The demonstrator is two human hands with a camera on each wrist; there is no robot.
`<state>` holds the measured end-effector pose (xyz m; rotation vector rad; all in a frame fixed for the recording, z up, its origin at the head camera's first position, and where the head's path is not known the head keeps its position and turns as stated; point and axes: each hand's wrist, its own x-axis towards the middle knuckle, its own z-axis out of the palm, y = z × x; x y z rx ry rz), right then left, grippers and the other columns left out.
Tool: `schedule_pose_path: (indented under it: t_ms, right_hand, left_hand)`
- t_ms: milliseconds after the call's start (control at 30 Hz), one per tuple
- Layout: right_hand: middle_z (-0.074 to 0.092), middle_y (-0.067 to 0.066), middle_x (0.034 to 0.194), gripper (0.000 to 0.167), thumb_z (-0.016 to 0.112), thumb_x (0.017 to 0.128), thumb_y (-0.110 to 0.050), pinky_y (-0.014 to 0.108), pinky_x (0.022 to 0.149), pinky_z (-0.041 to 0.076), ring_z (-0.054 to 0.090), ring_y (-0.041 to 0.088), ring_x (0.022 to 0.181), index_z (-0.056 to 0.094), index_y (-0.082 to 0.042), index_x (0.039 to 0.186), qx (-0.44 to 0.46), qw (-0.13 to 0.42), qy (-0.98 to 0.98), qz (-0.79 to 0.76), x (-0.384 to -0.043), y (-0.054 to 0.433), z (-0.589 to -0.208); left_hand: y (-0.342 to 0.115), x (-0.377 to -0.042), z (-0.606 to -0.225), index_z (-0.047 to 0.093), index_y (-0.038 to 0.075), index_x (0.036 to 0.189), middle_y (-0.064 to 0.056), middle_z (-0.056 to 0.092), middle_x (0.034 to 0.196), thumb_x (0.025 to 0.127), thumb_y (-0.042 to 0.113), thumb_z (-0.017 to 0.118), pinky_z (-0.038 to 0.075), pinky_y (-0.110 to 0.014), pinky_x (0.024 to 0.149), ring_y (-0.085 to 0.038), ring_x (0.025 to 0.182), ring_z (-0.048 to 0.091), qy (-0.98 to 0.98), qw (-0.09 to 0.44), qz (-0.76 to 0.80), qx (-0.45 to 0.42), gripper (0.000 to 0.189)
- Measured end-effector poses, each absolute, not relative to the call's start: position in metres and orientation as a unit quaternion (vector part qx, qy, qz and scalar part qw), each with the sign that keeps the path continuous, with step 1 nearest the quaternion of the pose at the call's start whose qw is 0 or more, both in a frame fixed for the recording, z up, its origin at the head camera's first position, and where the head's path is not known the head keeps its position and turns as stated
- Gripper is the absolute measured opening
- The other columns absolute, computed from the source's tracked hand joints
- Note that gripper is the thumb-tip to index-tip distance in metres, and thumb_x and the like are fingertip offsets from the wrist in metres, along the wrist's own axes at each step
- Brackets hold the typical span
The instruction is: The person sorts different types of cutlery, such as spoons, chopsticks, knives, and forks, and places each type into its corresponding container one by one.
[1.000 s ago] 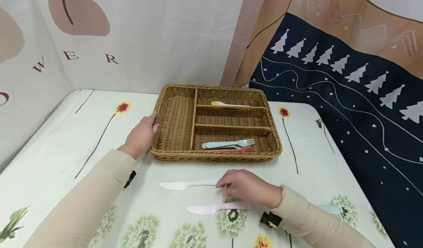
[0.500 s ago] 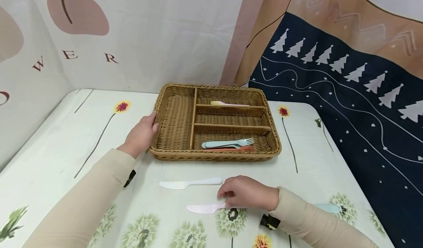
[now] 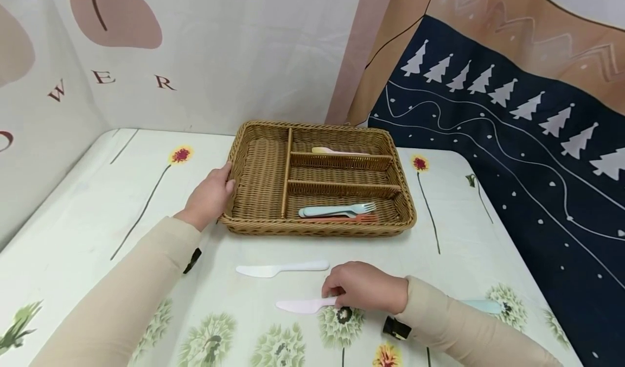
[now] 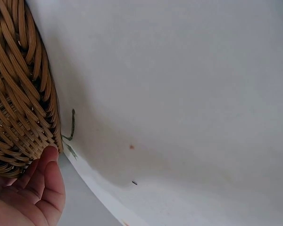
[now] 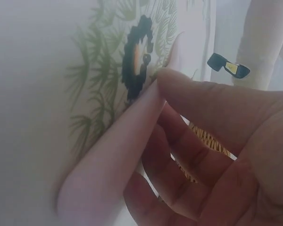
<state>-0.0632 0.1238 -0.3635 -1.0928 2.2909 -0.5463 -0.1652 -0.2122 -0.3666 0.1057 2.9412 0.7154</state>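
Observation:
My left hand (image 3: 207, 198) grips the left rim of a brown wicker cutlery tray (image 3: 261, 227), thumb over the inner side; in the left wrist view its fingers (image 4: 52, 181) curl against the weave. At the front of the table, my right hand (image 3: 366, 286) pinches a pale pink table knife (image 3: 304, 305) near where blade meets handle. The right wrist view shows the thumb and fingers on the knife's handle (image 5: 113, 155), close over the cloth. A white table knife (image 3: 280, 269) lies between the pink knife and the tray.
Light blue forks (image 3: 332, 210) and an orange fork (image 3: 363, 218) lie in the tray's front right compartment. A yellow and pink utensil (image 3: 337, 151) lies in the back one. A light blue handle (image 3: 483, 306) shows behind the right sleeve on the flowered tablecloth (image 3: 146, 193).
My right hand has come down from beside the white knife's handle end to the pink knife and now pinches it. The left hand has stayed on the tray.

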Motion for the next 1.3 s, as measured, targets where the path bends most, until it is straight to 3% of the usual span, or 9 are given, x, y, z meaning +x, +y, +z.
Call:
schedule_pose_path:
  t_ms: [333, 800, 1300]
  right_hand:
    - [0.052, -0.015, 0.077, 0.020, 0.073, 0.084, -0.004, 0.017, 0.069, 0.042, 0.042, 0.001, 0.067, 0.073, -0.015, 0.101, -0.402, 0.294, 0.842, -0.209, -0.065, 0.122, -0.367]
    - [0.056, -0.016, 0.076, 0.021, 0.070, 0.086, -0.002, 0.017, 0.069, 0.045, 0.046, -0.001, 0.067, 0.072, -0.014, 0.104, -0.378, 0.336, 0.825, -0.252, -0.067, 0.123, -0.365]
    - [0.065, -0.009, 0.094, 0.026, 0.068, 0.088, -0.003, 0.021, 0.073, 0.050, 0.055, 0.000, 0.080, 0.070, -0.012, 0.111, -0.399, 0.241, 0.835, -0.293, -0.082, 0.111, -0.350]
  left_hand:
    - [-0.213, -0.166, -0.366, 0.009, -0.006, 0.152, -0.035, 0.031, 0.144, 0.106, 0.018, 0.029, 0.033, -0.057, 0.108, -0.047, 0.131, 0.036, 0.968, 0.059, 0.242, 0.035, 0.056]
    - [-0.212, -0.165, -0.366, 0.009, -0.005, 0.152, -0.034, 0.031, 0.145, 0.106, 0.019, 0.030, 0.034, -0.057, 0.106, -0.047, 0.131, 0.037, 0.968, 0.062, 0.243, 0.032, 0.056]
    - [-0.210, -0.164, -0.364, 0.011, -0.006, 0.152, -0.035, 0.032, 0.143, 0.106, 0.018, 0.031, 0.034, -0.057, 0.106, -0.047, 0.130, 0.038, 0.969, 0.057, 0.238, 0.034, 0.055]
